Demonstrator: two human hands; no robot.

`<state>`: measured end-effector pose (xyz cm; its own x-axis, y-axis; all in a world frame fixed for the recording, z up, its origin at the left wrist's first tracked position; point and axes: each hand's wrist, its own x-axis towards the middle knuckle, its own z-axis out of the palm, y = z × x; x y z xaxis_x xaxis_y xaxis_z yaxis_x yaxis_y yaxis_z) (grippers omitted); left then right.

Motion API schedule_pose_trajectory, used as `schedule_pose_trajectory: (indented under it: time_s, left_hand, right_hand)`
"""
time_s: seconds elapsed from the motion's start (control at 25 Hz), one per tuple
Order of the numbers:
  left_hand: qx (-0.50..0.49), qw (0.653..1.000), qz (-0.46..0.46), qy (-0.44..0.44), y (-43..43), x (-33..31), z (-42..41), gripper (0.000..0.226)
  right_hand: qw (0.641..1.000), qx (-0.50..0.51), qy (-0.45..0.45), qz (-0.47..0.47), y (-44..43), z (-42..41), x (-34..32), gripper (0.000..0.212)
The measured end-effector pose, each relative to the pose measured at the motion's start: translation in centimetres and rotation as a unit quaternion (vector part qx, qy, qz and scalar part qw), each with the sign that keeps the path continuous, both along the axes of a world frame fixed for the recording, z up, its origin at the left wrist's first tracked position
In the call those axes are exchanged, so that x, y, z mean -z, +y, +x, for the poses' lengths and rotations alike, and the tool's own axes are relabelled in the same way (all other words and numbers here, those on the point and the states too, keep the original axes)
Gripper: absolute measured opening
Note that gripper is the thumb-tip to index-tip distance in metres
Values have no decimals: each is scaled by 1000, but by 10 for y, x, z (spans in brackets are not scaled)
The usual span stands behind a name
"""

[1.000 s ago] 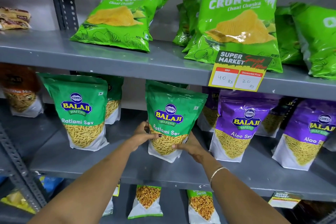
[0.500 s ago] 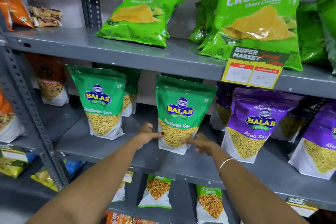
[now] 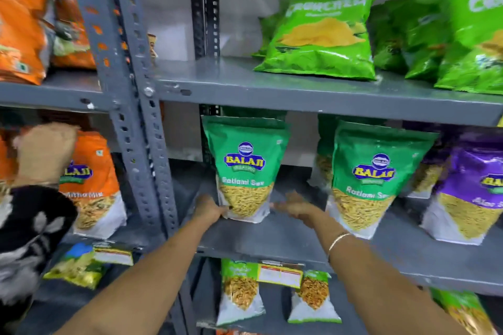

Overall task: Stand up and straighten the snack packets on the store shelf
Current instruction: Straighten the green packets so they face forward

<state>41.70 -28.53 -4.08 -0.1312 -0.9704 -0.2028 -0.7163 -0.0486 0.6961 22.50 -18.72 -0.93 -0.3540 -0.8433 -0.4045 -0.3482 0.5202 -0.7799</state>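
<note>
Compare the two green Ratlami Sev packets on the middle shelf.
The left packet has a hand at each bottom corner, left hand and right hand; the right packet is untouched. The left packet stands straight; the right one leans. Both are green Balaji pouches.

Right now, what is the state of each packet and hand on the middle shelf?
Left Ratlami Sev packet: upright, held at its base.
Right Ratlami Sev packet: upright, leaning slightly.
Aloo Sev packet: upright.
Left hand: touching the left packet.
Right hand: open, beside that packet's base.
</note>
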Motion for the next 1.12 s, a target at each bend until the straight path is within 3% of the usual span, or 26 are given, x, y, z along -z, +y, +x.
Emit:
schedule_pose_trajectory:
  time_s: [0.08,0.16,0.28,0.44,0.72,1.0,1.12]
  left_hand:
    - [28,994,23,101,-10,12,1,75]
    - [63,977,66,192,-24,22,0,68]
    - [67,971,62,219,-32,28,2,62]
    - [61,977,30,203,-19,26,12,54]
    - [95,989,-1,117,21,18,36,65]
    - [101,989,-5,105,32,14,40,65]
    - [134,990,7,53,33,9,40,71]
  right_hand:
    - [995,21,-66,-75,-18,20,10,91]
    - [984,30,-123,-126,-33,25,19,89]
    - [975,18,-154,-161,-39,30,28,74]
    - [972,43,-128,-190,-21,45,25,68]
    - [989,-1,-60,-137,13,46,35,72]
    - [988,2,-65,-140,22,52,35,70]
    - [987,5,-69,-146,22,53,34,73]
